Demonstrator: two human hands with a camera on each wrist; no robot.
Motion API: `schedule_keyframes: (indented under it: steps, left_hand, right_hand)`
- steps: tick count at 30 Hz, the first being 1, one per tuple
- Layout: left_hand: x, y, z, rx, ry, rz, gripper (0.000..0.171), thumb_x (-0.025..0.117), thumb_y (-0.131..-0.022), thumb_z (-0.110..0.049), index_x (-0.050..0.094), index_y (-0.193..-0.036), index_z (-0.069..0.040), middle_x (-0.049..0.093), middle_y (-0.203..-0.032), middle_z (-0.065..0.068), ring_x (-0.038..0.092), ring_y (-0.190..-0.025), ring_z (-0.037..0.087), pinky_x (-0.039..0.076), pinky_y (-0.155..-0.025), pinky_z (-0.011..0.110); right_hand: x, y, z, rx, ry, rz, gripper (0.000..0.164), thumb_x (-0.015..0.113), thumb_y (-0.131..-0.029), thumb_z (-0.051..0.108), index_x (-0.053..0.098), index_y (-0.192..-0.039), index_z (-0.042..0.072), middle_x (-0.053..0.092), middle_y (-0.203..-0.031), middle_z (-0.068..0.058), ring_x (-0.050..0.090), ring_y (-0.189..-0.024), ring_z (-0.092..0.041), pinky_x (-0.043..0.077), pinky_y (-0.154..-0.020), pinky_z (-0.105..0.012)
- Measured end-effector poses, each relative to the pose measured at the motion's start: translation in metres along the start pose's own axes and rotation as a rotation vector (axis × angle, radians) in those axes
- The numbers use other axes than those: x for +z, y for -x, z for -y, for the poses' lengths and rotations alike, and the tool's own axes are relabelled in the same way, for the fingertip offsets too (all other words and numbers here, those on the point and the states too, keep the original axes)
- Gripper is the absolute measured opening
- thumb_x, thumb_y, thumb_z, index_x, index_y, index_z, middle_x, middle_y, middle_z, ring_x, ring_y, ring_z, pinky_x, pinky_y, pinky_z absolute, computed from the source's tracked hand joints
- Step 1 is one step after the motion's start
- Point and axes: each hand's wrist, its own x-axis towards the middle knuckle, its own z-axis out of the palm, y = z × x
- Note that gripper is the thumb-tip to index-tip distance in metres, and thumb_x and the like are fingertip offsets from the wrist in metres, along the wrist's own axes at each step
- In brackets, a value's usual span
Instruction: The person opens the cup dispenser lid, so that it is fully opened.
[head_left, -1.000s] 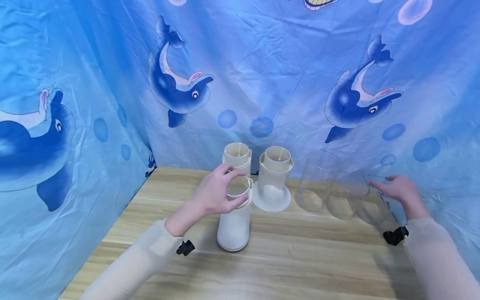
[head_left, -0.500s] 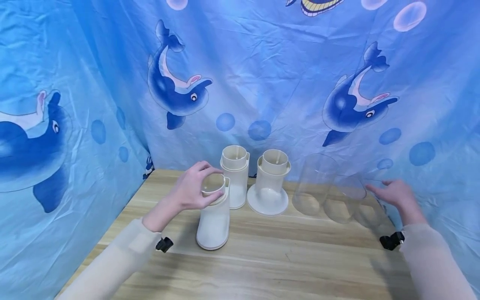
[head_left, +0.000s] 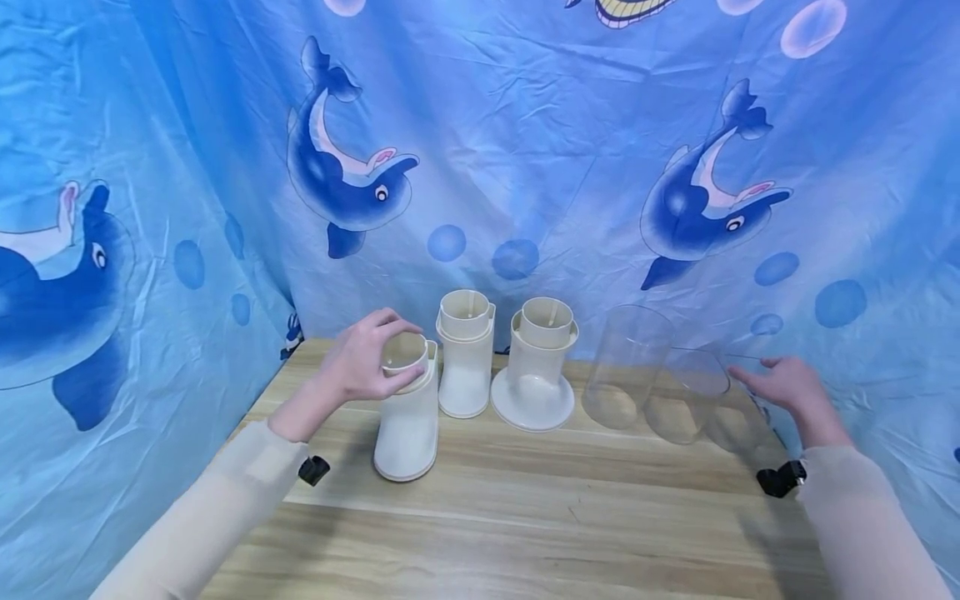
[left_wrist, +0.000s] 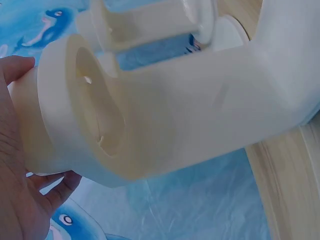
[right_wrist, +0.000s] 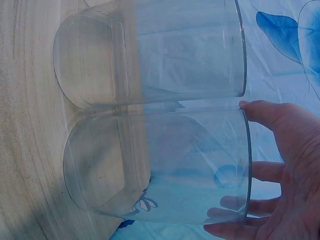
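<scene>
My left hand (head_left: 362, 360) grips the round cream collar at the top of a white plastic stand (head_left: 407, 433), with thumb and fingers on opposite sides. In the left wrist view, that stand (left_wrist: 195, 110) shows a wide ring below the collar and a recess inside it. I cannot tell whether its base touches the table. At the right, my right hand (head_left: 791, 390) holds the rim of the rightmost clear cylinder (right_wrist: 165, 170). The thumb lies at one side of the rim, and the other fingers curl at the opposite side, partly seen through the clear wall.
Two similar white stands, one narrow (head_left: 467, 375) and one with a wide round foot (head_left: 534, 402), stand upright near the back. Two more clear cylinders (head_left: 622, 367) stand between them and my right hand. Blue dolphin-print cloth (head_left: 525, 167) encloses the wooden table (head_left: 525, 525).
My left hand has moved left with the white stand, away from the two others, and lately slightly back. The right hand stays at the clear cylinder.
</scene>
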Motion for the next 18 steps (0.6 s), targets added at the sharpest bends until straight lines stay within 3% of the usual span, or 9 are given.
schedule_keyframes:
  steps: [7,18]
  left_hand:
    - [-0.001,-0.013,0.021,-0.027,-0.036,0.036,0.050,0.081,-0.085,-0.043,0.076,-0.122,-0.010,0.069,-0.111,0.010,0.068,-0.094,0.030,0.060,-0.072,0.047]
    - [0.011,-0.028,0.052,-0.121,-0.030,0.078,0.055,0.078,-0.091,-0.043,0.071,-0.133,-0.008,0.067,-0.125,0.017,0.064,-0.117,0.037,0.059,-0.092,0.058]
  right_hand:
    - [0.003,-0.004,-0.003,-0.003,-0.004,-0.005,0.110,0.041,-0.103,0.074,0.026,-0.152,-0.024,0.022,-0.152,-0.055,0.033,-0.133,-0.073,0.046,-0.103,-0.077]
    - [0.005,-0.006,-0.002,-0.003,0.013,-0.040,0.108,0.042,-0.103,0.072,0.028,-0.151,-0.024,0.024,-0.152,-0.055,0.033,-0.134,-0.072,0.043,-0.106,-0.078]
